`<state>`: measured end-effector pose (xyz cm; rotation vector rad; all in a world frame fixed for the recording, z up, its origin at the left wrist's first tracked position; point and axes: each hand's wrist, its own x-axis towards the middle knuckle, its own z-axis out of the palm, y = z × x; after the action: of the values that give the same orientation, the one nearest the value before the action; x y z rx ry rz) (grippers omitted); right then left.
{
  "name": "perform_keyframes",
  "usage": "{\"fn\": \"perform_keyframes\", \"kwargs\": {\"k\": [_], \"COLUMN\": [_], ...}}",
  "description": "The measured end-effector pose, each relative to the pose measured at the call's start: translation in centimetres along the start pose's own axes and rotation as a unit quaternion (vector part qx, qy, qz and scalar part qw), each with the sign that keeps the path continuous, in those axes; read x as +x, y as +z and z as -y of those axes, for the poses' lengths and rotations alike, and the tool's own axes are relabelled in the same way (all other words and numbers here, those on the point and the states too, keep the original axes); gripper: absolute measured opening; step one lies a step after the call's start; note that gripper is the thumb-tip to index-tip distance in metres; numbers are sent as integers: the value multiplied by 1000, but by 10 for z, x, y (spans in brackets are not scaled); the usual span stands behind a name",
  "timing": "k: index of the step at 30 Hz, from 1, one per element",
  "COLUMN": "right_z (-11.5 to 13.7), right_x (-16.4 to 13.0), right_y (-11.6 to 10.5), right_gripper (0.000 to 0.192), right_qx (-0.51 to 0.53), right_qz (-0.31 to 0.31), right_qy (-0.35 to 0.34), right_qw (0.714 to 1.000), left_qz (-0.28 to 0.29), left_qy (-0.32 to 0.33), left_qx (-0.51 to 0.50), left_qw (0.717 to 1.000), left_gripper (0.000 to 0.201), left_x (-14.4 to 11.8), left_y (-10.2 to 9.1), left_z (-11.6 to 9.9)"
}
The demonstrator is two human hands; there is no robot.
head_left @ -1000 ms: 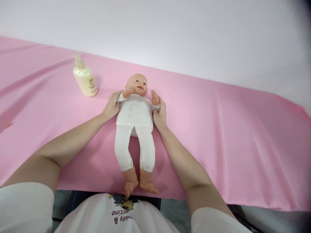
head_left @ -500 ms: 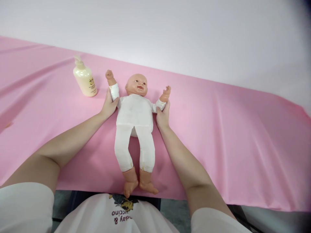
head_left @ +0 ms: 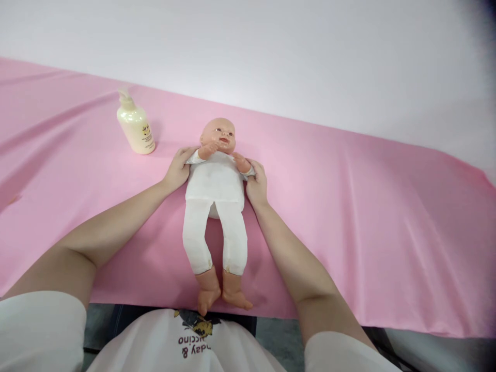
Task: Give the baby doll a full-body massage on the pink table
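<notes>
A baby doll (head_left: 215, 178) lies on its back, its head away from me and its bare feet near the table's front edge. Its body, arms and legs are white, with a bald head and bare hands. Fingers of my left hand (head_left: 179, 168) are closed round the doll's arm on the left. On the other side, my right hand (head_left: 257, 182) grips the doll's other arm. Both of the doll's arms are bent inward, so its hands rest over the upper chest, just below the chin. My fingertips are partly hidden behind the doll's arms.
A cream-coloured pump bottle (head_left: 135, 126) with a small printed label stands left of the doll's head. Pink cloth (head_left: 310, 206) with some folds covers the table. Behind it rises a plain white wall (head_left: 271, 57).
The doll's arms have swung from spread outward and up to folded inward over its chest. My hands have turned inward with them, still holding on. The bottle has stayed put.
</notes>
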<state>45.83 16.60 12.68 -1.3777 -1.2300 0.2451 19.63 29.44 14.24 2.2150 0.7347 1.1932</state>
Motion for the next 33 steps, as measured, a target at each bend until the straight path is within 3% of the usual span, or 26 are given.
{"fn": "perform_keyframes", "kwargs": {"k": [4, 13, 20, 27, 33], "right_z": [2, 0, 2, 0, 4], "right_x": [-1, 0, -1, 0, -1], "right_y": [0, 0, 1, 0, 1], "right_gripper": [50, 55, 53, 43, 50], "right_qx": [42, 81, 71, 3, 16], "right_qz": [-11, -30, -15, 25, 15], "right_qy": [45, 88, 56, 4, 34], "right_qw": [998, 992, 996, 1000, 999], "left_qz": [-21, -67, -47, 45, 28], "left_qy": [-16, -108, -66, -20, -31], "left_qx": [-30, -132, -88, -8, -12], "left_qw": [999, 983, 993, 999, 999], "left_gripper": [47, 57, 57, 51, 52], "left_x": [1, 1, 2, 2, 2], "left_y": [1, 9, 3, -1, 0], "left_z": [3, 35, 15, 2, 1]}}
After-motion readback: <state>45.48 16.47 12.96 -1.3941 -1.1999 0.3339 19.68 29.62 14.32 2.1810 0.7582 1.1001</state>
